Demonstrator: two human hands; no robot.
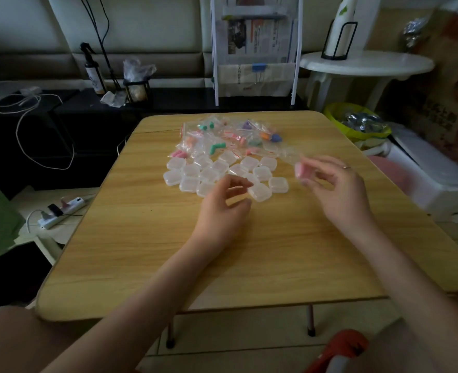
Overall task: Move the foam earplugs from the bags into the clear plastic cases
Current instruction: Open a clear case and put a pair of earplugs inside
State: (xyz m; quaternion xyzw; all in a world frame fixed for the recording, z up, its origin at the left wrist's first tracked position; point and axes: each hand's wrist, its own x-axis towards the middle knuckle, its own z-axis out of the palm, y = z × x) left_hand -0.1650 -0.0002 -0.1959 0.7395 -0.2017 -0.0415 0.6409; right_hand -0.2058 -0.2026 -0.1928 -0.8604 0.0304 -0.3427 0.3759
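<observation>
1. Pinching a pink foam earplug (300, 170) and a blurred clear bag (289, 154), the right hand (338, 189) hovers at 2 o'clock above the table (168, 251).
2. The left hand (222, 208) hovers at table centre, fingers loosely curled, holding nothing, just beside the nearest clear plastic case (260, 191).
3. The cluster of clear plastic cases (222, 170) lies at 12 o'clock from the left hand; all lids look closed.
4. The pile of bags (222, 135), holding green, pink, orange and purple earplugs, lies beyond the cases at 12 o'clock.
5. Surrounding items: power strip (61, 211) at 9 o'clock on the floor; white round side table (365, 63) at 1 o'clock; spray bottle (93, 71) at 11 o'clock.
6. The table is wood-grain laminate with rounded corners; the cases are square, translucent, with rounded corners.
</observation>
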